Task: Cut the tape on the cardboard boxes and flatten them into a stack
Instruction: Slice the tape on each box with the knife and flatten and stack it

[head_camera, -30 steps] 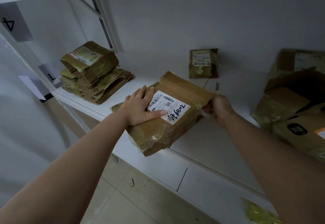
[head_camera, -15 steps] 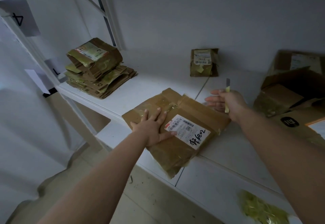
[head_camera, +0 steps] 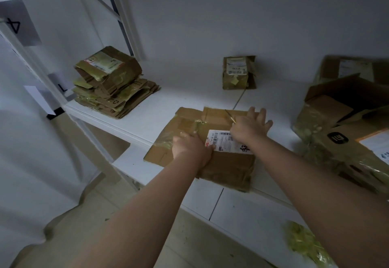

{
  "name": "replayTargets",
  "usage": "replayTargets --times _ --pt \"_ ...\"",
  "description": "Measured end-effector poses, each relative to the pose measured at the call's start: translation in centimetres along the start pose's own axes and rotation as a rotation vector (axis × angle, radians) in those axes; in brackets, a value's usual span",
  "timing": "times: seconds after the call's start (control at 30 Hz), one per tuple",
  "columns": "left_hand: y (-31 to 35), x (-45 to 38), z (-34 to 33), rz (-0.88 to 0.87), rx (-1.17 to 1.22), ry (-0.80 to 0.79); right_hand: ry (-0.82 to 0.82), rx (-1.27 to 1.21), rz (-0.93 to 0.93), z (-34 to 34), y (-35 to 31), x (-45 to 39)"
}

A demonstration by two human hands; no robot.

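Head view: a box [head_camera: 210, 147] lies collapsed near the front edge of the white shelf [head_camera: 189, 99], one corner hanging over it. Left hand [head_camera: 190, 149] presses on it beside the label [head_camera: 225, 141], fingers curled at the cardboard; whether they pinch a flap I cannot tell. Right hand [head_camera: 250, 126] rests on the far flap, fingers spread, a thin knife [head_camera: 230, 116] tucked by the thumb. Cardboard looks light and creased, likely springy; glossy tape may be slick. Best gripped by opposite bare edges. The stack [head_camera: 111, 90] waits well apart, left.
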State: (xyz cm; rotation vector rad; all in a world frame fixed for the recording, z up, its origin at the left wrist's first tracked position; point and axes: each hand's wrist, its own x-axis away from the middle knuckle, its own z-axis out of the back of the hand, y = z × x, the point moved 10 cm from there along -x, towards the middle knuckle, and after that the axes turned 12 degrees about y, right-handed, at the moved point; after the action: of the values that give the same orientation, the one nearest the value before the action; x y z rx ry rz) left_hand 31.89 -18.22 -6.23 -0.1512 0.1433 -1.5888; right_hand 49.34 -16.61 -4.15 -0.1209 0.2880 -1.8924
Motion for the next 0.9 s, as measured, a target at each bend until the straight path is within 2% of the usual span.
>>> replayTargets --times 0.1,0.17,0.3,0.4,0.43,0.57,0.6,0.7,0.8,0.9 --pt "0.4 0.3 1.5 -0.038 -0.116 0.005 -0.084 -0.098 -0.118 -1.1 -0.3 0.6" --pt "0.9 0.3 1.6 -0.050 -0.113 -0.038 -0.114 -0.136 -0.186 -1.7 0.0 0.6" --pt "1.2 0.3 1.8 -0.050 -0.016 -0.031 -0.011 -0.200 -0.193 -1.1 0.8 -0.1" --pt "1.1 -0.1 1.1 0.003 0.155 -0.043 0.131 -0.195 -0.098 0.5 0.7 -0.8" --pt "1.1 -0.3 0.9 0.027 0.200 -0.044 0.132 -0.183 -0.069 0.5 0.4 -0.9" --pt "1.0 -0.8 1.4 0.003 0.146 0.075 -0.063 -0.004 0.011 -2.5 0.0 -0.8" --pt "0.7 -1.2 1.9 -0.015 0.138 0.129 -0.049 0.013 0.026 -2.5 0.0 -0.9" --pt "-0.2 -2.2 3.4 -0.096 0.146 0.288 0.154 0.033 0.135 -0.6 -0.5 -1.4" --pt "0.0 -3.2 2.6 -0.169 0.230 0.274 0.257 0.118 0.352 -0.2 -2.1 -1.6" --pt "1.1 -4.1 0.8 -0.245 0.276 0.245 0.149 0.157 0.409 -2.7 -1.8 -2.1"
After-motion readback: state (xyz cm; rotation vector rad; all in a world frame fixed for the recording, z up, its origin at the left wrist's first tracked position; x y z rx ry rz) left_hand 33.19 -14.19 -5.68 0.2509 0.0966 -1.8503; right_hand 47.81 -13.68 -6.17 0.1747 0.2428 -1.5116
